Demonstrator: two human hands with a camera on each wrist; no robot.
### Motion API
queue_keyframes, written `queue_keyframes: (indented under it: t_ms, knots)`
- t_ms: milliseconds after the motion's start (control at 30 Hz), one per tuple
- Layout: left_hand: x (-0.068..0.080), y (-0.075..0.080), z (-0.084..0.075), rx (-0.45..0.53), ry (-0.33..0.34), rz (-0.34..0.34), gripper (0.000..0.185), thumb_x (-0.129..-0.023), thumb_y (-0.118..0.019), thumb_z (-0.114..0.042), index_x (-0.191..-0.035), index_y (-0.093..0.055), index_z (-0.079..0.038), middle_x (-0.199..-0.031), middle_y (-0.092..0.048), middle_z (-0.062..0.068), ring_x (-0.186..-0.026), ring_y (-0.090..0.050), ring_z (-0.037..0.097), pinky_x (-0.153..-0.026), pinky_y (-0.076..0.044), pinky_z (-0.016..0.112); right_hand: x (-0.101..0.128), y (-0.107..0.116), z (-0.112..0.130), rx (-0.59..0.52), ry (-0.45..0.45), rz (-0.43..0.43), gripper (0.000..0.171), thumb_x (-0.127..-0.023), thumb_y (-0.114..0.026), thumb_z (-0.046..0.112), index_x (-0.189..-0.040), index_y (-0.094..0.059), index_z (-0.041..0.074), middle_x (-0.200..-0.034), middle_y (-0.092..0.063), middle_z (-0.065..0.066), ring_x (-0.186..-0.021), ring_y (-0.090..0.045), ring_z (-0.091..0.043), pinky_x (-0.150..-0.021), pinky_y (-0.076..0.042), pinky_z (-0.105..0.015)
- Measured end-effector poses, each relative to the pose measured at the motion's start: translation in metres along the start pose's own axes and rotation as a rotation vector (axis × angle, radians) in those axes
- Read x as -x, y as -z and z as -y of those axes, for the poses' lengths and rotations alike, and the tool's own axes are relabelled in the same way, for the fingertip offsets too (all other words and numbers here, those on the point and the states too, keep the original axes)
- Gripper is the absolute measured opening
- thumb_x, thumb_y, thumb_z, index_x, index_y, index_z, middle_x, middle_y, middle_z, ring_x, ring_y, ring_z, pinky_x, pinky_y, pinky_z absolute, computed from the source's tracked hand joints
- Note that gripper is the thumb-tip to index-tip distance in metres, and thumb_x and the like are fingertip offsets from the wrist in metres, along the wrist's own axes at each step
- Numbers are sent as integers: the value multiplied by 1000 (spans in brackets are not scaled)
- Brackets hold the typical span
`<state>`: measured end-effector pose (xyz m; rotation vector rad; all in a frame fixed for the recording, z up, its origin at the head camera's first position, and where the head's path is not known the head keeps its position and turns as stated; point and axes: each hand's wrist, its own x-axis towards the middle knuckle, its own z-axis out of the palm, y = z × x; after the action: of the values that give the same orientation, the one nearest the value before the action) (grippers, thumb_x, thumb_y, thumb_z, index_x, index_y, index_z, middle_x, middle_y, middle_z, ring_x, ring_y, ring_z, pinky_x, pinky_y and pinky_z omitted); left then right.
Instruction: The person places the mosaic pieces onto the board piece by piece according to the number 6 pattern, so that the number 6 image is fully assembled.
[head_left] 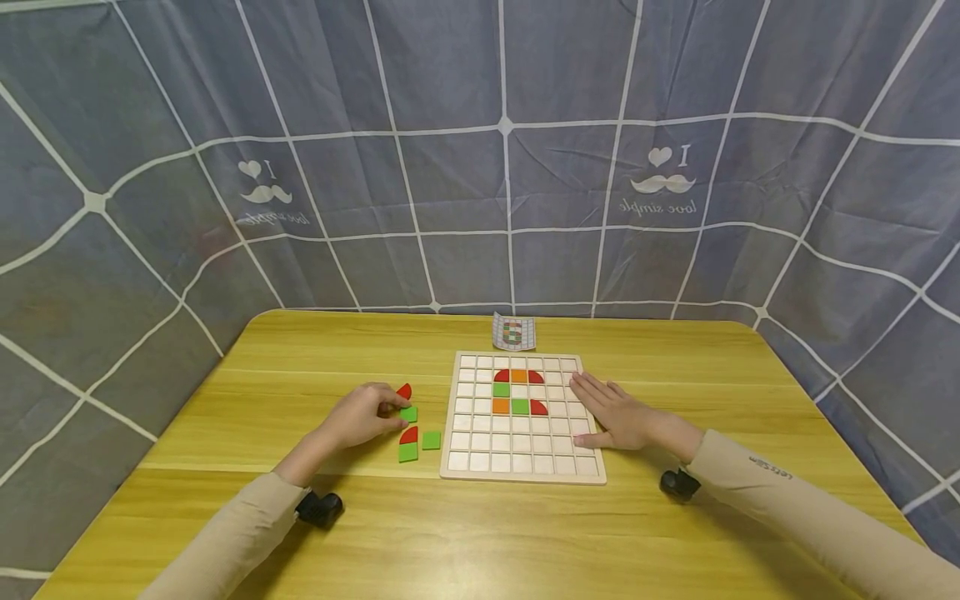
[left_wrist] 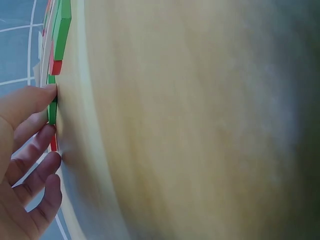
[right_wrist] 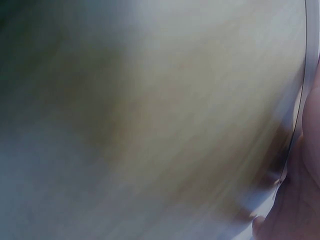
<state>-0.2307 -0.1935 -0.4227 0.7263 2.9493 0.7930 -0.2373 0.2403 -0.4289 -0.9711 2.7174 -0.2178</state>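
Note:
A white wooden grid board point(head_left: 480, 461) lies mid-table. It holds red half-round tiles point(head_left: 502, 377), orange tiles point(head_left: 501, 406) and green tiles point(head_left: 519, 407) in its upper middle cells. My left hand point(head_left: 390, 410) is left of the board, fingers curled, and pinches a green square tile point(head_left: 409, 413) on the table. The left wrist view shows the thumb and fingertips point(left_wrist: 47, 132) on that tile's edge point(left_wrist: 52, 112). My right hand point(head_left: 600, 410) rests flat, fingers straight, on the board's right edge. Only a blurred part of that hand point(right_wrist: 300, 210) shows in the right wrist view.
Loose tiles lie by the left hand: a red rounded one point(head_left: 405, 391), a red and green pair point(head_left: 408, 444) and a green square point(head_left: 431, 440). A small pattern card point(head_left: 513, 332) stands behind the board. A grey checked cloth point(head_left: 502, 183) walls in the table point(head_left: 315, 350).

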Motion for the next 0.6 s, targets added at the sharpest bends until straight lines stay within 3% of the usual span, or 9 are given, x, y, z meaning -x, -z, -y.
queue_keyframes:
  t_ms: [600]
  knots:
    - [-4,1,-3,-82,-21,-34,26,-76,-79,-24,-96,-76,-7,-76,-62,-5,-67,-50,8,-59,-39,20,1,3,3,-15,-4,0,91,-94,-51,54,-151,-12,-5,-159,-7,-26,-146,-8,-43,-113,-14,-63]
